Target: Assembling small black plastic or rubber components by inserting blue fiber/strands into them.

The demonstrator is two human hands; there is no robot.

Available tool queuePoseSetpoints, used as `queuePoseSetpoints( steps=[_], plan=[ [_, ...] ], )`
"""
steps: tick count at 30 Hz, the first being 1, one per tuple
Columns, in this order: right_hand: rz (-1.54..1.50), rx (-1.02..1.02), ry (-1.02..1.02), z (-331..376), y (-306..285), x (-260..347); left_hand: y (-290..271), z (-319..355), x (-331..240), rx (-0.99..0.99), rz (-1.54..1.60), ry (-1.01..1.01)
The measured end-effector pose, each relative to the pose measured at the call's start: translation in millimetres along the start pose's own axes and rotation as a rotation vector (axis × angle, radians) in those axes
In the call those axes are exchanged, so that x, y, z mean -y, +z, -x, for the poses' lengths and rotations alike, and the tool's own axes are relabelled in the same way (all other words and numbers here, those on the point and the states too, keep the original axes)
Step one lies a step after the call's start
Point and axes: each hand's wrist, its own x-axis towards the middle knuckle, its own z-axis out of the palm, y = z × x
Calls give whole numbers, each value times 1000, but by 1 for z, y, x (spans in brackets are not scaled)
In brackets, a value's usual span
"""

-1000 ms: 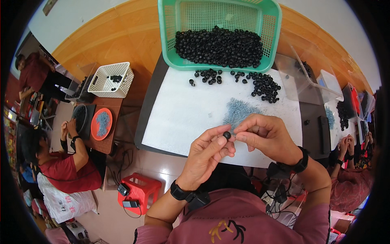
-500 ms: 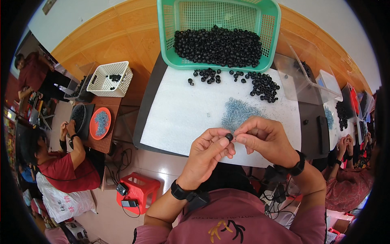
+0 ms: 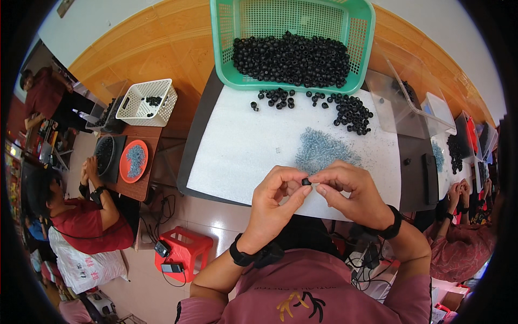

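A green mesh plastic basket (image 3: pixel 360 32) of round black beads fills the frame's top, above a white foam mat (image 3: pixel 243 151). At lower center, my left hand (image 3: pixel 272 208) and right hand (image 3: pixel 353 194) pinch one small black bead (image 3: pixel 306 182) together.

Green mesh basket (image 3: pixel 360 32) w/ black beads (image 3: pixel 291 58), pale-blue bits (image 3: pixel 324 150), white mat (image 3: pixel 243 151).
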Motion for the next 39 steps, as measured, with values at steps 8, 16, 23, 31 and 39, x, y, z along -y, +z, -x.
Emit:
queuePoseSetpoints(
  steps=[8,16,23,31,39],
  plan=[
    [-166,4,85,7,0,-5,2,-1,1,16,-112,120],
    [-373,-23,152,0,-3,-3,0,-4,0,5,-215,54],
    [-312,25,216,-10,-3,-7,-4,-10,-5,79,-414,254],
    [-363,60,234,-10,-4,-12,-6,-11,0,66,-261,168],
    [-685,321,589,-20,-14,-6,-14,-13,-7,146,-207,251]
  ],
)
